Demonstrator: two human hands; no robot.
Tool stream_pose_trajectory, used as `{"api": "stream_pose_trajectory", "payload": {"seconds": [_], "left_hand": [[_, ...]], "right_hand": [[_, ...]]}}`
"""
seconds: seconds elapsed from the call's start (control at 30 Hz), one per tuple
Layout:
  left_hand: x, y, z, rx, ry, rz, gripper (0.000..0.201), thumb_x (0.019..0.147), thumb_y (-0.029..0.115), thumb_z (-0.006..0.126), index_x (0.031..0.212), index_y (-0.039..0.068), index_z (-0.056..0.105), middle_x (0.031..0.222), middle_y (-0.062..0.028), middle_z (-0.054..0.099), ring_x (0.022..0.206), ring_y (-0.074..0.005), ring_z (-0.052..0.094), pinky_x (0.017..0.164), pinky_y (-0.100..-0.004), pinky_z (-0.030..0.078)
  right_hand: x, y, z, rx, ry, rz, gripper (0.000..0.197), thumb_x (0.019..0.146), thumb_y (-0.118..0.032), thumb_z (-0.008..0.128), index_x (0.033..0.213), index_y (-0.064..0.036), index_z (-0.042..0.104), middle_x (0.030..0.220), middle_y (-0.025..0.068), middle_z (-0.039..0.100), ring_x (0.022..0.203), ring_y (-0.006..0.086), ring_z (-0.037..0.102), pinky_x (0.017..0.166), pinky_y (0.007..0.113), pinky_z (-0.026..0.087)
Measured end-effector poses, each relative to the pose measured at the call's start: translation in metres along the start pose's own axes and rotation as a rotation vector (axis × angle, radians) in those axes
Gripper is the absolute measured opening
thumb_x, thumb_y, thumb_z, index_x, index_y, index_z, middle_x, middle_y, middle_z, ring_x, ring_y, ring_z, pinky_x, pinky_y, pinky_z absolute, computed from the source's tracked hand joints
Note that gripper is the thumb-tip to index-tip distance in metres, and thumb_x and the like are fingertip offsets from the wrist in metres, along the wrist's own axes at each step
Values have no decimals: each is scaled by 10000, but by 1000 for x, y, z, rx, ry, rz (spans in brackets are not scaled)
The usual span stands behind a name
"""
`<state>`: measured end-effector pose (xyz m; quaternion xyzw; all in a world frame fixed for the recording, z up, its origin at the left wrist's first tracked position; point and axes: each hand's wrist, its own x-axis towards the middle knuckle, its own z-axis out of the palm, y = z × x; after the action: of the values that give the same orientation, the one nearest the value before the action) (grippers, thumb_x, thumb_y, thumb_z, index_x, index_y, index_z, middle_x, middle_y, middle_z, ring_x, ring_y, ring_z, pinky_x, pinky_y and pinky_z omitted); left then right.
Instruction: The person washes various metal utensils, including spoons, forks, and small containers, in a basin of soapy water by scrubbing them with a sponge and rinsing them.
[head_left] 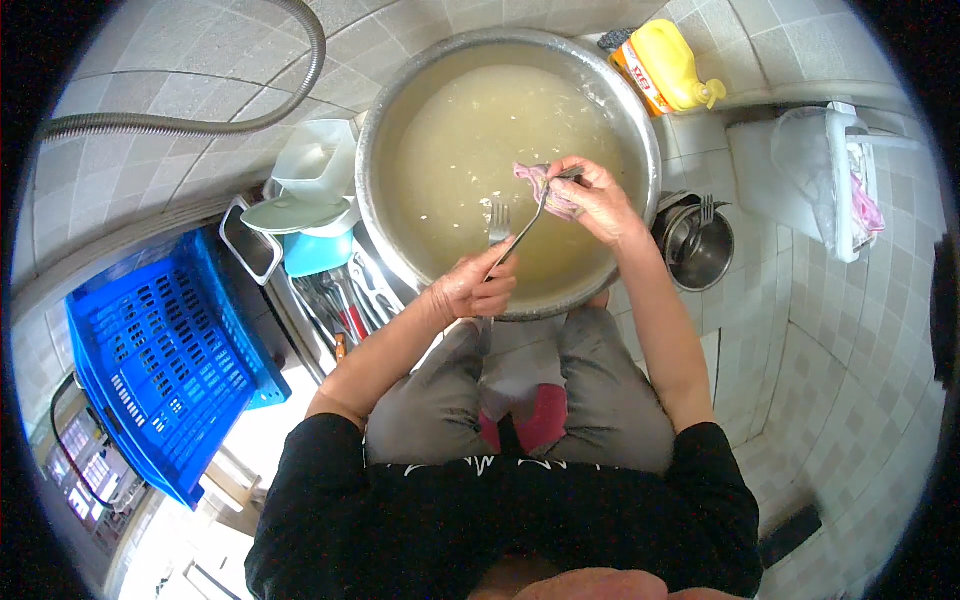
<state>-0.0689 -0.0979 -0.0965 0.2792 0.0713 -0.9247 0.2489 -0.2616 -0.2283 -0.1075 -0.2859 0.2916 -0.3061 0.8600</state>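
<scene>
My left hand (478, 285) is closed around a fork (499, 220), tines pointing away from me over the basin. From the same fist a second slim metal utensil (535, 217) slants up to the right; its head is partly hidden, so its kind is unclear. My right hand (600, 202) pinches a pink, wet-looking cloth (533, 180) around that utensil's far end. Below both hands a large round metal basin (368, 150) holds cloudy, pale yellowish water with small white bits floating on it.
Left of the basin are loose cutlery (335, 305), a light blue container (318, 253), pale bowls (290, 212) and a blue plastic crate (165, 345). On the right stand metal pots (705, 255) with a fork, a yellow bottle (675, 65) and a white bin (838, 190). A metal hose (200, 125) curves along the wall.
</scene>
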Motion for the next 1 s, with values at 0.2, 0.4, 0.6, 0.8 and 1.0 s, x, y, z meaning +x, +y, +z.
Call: {"api": "stream_pose_trajectory", "payload": {"seconds": [0.2,0.4,0.6,0.8,1.0], "left_hand": [[21,20,32,637,356,296,382,924,443,422,937,78,533,488,42,322,399,-58,290,367,-243,227],[23,42,36,492,163,202,328,940,379,427,899,68,525,494,58,287,388,-51,229,356,-229,195],[12,50,43,440,66,321,357,944,334,430,1158,60,509,575,-5,454,423,-74,386,391,-216,327],[33,59,36,368,167,470,239,949,194,417,1105,28,490,878,-107,620,839,-181,615,809,-273,458],[56,78,52,648,482,610,285,905,302,509,931,22,551,598,-18,498,557,-131,475,663,-281,422]], "right_hand": [[4,-4,8,-750,218,122,99,847,-106,596,828,-9,590,708,23,603,610,63,534,548,215,454],[7,-16,7,-601,430,-222,136,870,-127,555,847,-5,611,713,30,604,580,66,545,517,212,474],[1,-19,-28,-535,520,-287,135,873,-129,555,889,-11,621,856,54,653,753,82,589,644,221,488],[-17,5,-32,-641,415,-87,166,867,-155,565,918,-11,629,864,25,640,776,91,582,677,233,481],[-23,10,-31,-850,401,-20,191,850,-202,574,913,-33,637,793,42,640,693,116,576,638,259,466]]}}
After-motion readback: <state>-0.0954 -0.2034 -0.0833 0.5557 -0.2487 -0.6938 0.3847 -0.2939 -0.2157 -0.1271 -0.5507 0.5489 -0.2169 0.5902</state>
